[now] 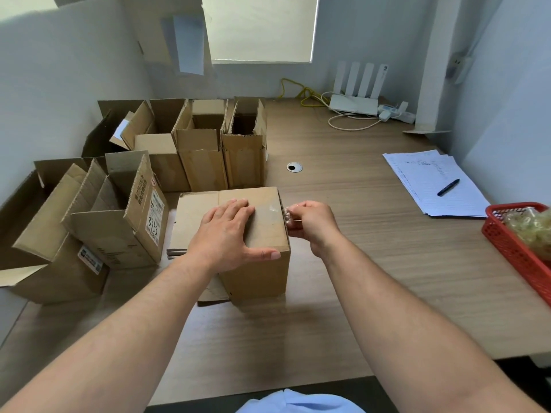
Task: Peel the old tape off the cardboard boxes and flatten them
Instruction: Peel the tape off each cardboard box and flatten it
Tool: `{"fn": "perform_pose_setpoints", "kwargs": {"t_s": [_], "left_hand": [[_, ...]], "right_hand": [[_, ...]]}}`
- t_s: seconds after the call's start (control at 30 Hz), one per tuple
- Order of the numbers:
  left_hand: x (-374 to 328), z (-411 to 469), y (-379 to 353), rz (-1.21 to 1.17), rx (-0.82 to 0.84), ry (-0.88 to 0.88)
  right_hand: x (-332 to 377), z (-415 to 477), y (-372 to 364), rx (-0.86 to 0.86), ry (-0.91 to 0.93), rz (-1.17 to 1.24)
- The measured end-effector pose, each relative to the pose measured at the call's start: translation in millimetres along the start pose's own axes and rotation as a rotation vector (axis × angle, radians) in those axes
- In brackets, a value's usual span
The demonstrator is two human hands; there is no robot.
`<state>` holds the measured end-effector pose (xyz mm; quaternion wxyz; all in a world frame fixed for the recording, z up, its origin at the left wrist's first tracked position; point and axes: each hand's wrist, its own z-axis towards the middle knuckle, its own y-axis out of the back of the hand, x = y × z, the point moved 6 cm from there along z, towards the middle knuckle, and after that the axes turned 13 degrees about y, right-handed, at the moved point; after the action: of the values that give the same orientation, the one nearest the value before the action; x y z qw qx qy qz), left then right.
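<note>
**A:** In the head view, your box (256, 272) stands closed on the surface (372, 263), straight ahead of you.

**B:** Your left hand (229, 231) lies flat on its top. The fingers are straight and the thumb stretches along the near edge. That grip is wide and holds nothing; it only presses down.

**A:** Your right hand (311, 225) sits at the box's upper right edge. Its grip is narrow, with the fingertips pinching a crumpled bit of clear tape (288, 216) that touches that edge.

**B:** A glossy patch also shows on the top panel, just beside your left fingertips.

**A:** Flattened cardboard (190, 216) lies against the box's left side, partly under your left wrist.

**B:** Further to your left, open boxes (119, 234) stand with their flaps up, and a row of boxes (202, 156) lines up behind.

**A:** Well off to your right you have papers (432, 201) with a pen (448, 187) on them, and a red basket (512, 251) at the surface's edge.

**B:** A white router (354, 102) sits at the far back, by the wall.
</note>
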<state>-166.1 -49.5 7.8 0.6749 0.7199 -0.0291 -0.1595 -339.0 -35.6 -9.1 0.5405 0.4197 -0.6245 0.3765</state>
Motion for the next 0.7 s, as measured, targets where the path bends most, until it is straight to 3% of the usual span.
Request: {"fn": "perform_pose_setpoints", "kwargs": {"t_s": [0.13,0.23,0.43,0.57,0.7], "left_hand": [[1.8,-7.0,3.1,-0.019,-0.05,0.005],[2.1,-15.5,9.7,-0.063,-0.127,0.043],[-4.1,-26.9,31.4,-0.444,-0.341,0.065],[-8.5,-32.4,17.6,-0.655,-0.253,0.055],[-0.4,-33.4,7.2,-0.627,-0.196,0.058]], "right_hand": [[-5.2,-6.3,1.5,0.015,-0.079,0.076],[6.0,-7.3,-0.2,0.021,-0.037,0.089],[64.5,-0.5,-18.8,0.144,0.127,0.16],[70.9,-6.7,-32.2,0.237,0.174,-0.089],[66.0,-11.2,-38.1,0.252,0.134,-0.143]]}}
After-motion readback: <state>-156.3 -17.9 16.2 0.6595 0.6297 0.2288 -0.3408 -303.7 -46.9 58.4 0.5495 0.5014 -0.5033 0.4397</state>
